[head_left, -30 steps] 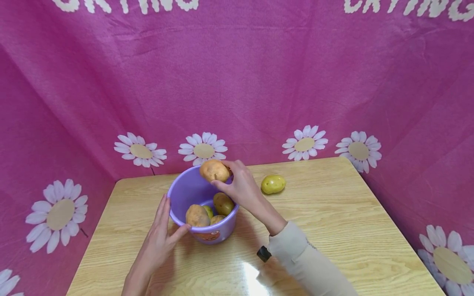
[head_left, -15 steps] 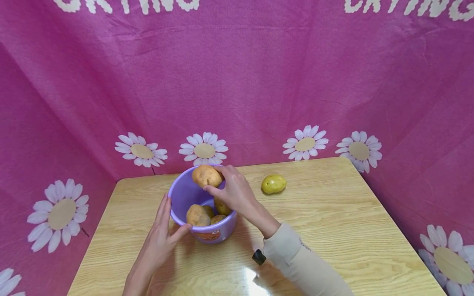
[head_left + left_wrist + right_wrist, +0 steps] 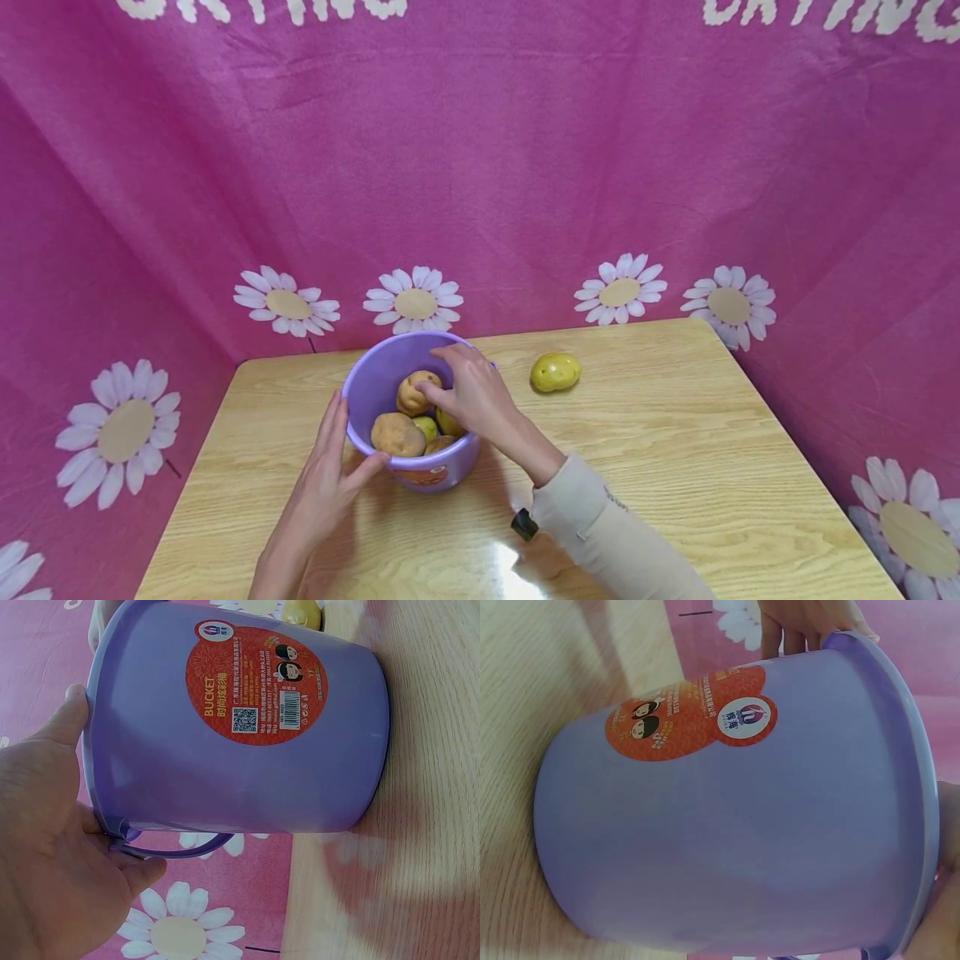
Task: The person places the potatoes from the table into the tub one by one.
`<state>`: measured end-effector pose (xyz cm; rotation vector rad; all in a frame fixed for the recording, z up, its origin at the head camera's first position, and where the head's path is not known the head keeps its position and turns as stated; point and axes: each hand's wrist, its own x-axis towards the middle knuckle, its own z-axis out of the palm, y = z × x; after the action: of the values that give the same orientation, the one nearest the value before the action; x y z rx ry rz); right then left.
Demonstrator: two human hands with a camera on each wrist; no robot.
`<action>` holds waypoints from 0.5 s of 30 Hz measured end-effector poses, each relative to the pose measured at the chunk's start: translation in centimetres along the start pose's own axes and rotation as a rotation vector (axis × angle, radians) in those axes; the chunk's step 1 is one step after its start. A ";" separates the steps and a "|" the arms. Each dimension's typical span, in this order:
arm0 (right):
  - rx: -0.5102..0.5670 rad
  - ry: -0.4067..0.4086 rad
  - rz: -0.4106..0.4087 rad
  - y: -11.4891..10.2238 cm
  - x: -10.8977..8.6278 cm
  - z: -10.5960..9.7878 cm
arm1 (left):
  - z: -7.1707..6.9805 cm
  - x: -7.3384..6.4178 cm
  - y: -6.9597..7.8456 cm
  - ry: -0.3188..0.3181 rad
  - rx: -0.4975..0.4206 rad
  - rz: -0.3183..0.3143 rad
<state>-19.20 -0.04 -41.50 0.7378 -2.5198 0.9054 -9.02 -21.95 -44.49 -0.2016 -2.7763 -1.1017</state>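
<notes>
A purple bucket [image 3: 367,375] stands upright on the table, with several potatoes inside. My left hand [image 3: 321,483] rests against its near left rim, thumb at the front and fairly straight fingers along the outside. The left wrist view shows these fingers [image 3: 142,876] beside the bucket's handle [image 3: 191,851]. Inside the mouth, my right hand [image 3: 480,396] has thumb and fingers spread just above a tan potato [image 3: 414,395], which sits lower, near the back. Another tan potato [image 3: 397,435] lies at the front left. In the right wrist view the bucket wall hides most of my right hand.
One yellow potato [image 3: 556,372] lies on the wooden table [image 3: 675,433], right of the bucket. A pink cloth [image 3: 495,167] with daisies hangs behind the table and on both sides. A small black object [image 3: 524,524] shows by the right sleeve.
My right hand moved left over the bucket and let go of the tan potato, which dropped among the others. My left hand stays at the rim.
</notes>
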 end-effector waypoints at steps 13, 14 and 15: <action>0.128 -0.014 -0.005 0.8 0.0 -0.8 | 0.0 0.1 0.0 0.004 -0.001 0.013; 0.141 -0.012 -0.002 1.0 0.0 -1.0 | 0.0 0.0 0.0 0.005 -0.002 0.012; 0.151 -0.008 0.002 1.1 0.1 -1.1 | 0.0 0.0 0.0 0.005 -0.003 0.009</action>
<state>-19.73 1.46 -41.19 0.7858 -2.4795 1.1054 -9.05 -21.96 -44.44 -0.2118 -2.7666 -1.1034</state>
